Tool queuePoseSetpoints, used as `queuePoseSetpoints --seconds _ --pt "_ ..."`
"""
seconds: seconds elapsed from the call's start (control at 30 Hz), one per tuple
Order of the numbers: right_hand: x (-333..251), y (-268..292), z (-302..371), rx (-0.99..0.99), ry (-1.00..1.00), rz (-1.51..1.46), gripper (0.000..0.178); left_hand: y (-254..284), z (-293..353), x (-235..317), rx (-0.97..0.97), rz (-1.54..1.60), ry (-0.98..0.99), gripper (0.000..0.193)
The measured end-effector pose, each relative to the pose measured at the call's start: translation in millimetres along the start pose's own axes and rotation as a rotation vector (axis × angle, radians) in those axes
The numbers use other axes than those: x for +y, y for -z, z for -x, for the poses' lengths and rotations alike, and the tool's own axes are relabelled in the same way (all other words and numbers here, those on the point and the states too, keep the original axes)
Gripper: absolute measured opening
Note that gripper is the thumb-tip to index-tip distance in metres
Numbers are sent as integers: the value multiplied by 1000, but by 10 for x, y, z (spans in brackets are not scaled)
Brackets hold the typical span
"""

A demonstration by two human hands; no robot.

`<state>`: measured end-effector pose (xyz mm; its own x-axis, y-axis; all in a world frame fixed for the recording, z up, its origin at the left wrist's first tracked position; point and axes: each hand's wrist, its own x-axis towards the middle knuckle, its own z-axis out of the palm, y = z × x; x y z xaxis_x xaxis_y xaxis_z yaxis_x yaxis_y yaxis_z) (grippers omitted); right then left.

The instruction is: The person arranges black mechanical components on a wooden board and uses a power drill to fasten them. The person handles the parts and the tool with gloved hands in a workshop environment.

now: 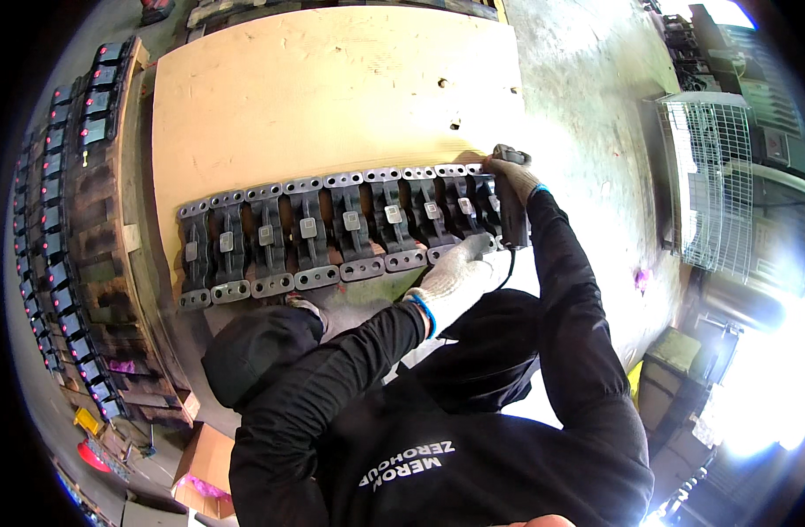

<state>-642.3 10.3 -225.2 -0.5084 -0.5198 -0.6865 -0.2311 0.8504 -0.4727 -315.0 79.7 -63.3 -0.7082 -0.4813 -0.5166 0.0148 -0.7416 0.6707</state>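
Note:
A heavy metal track chain (351,220) stretches across in front of me, its dark links side by side and drilled plates along both edges. My right hand (514,178), in a light knitted glove, is closed around a dark corded power tool (511,211) at the chain's right end. The tool's cord hangs from its near end and curves toward my legs. My left hand (455,279), gloved too, reaches to the near edge of the chain, left of the tool. Its fingers look stretched out against a link plate; the fingertips are hard to make out.
Under the chain lies a large tan board (332,88). Wooden pallets (112,237) on the left carry rows of dark parts with red marks. A wire mesh cage (710,184) stands at the right. An open cardboard box (207,465) sits at the lower left.

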Motion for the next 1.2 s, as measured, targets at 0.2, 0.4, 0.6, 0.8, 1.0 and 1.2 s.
queuePoseSetpoints --seconds 0.2,0.4,0.6,0.8,1.0,1.2 --pt "-175 -69 369 -68 54 -9 68 13 30 56 14 4 2 52" --pt "-60 -55 197 25 50 -5 51 15 5 60 -18 50 35 50" --pt "167 83 -9 29 106 11 32 -7 24 98 -24 5 35 50" --pt "-76 26 404 17 88 -51 44 -19 -14 -13 32 -85 9 48" --pt "49 76 259 -76 82 -77 48 2 -187 -325 16 -111 -61 51" --pt "-403 -226 725 -60 113 -40 82 22 -88 -195 8 -23 6 54"
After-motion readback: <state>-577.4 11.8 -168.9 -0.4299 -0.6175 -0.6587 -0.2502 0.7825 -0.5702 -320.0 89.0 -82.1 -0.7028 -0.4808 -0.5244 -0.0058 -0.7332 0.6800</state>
